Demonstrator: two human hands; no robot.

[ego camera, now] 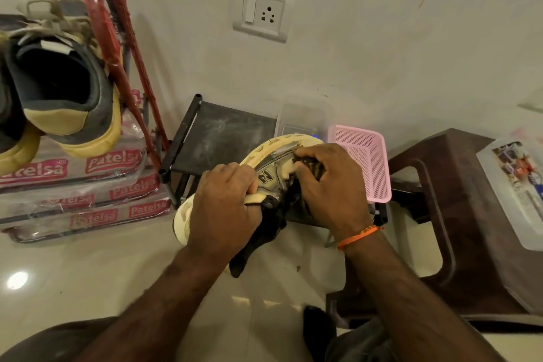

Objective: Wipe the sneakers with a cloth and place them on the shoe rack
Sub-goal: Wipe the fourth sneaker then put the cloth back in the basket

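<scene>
A cream and grey sneaker (271, 160) with an "N" on its side lies tilted, sole edge up, in front of me above the floor. My left hand (224, 203) grips its heel end. My right hand (329, 185) holds a dark cloth (264, 232) bunched against the shoe's side, and a tail of the cloth hangs down below the hands. A second grey sneaker with a yellowish sole (67, 91) rests on the red-framed shoe rack (117, 47) at the upper left. Part of another shoe (11, 141) shows at the left edge beside it.
A small black stand (217, 132) sits behind the held shoe, with a pink mesh basket (367, 161) and a clear box (305, 117) on it. A brown plastic stool (458, 214) carrying a clear container (517, 194) stands at the right. Wall socket (263, 10) above.
</scene>
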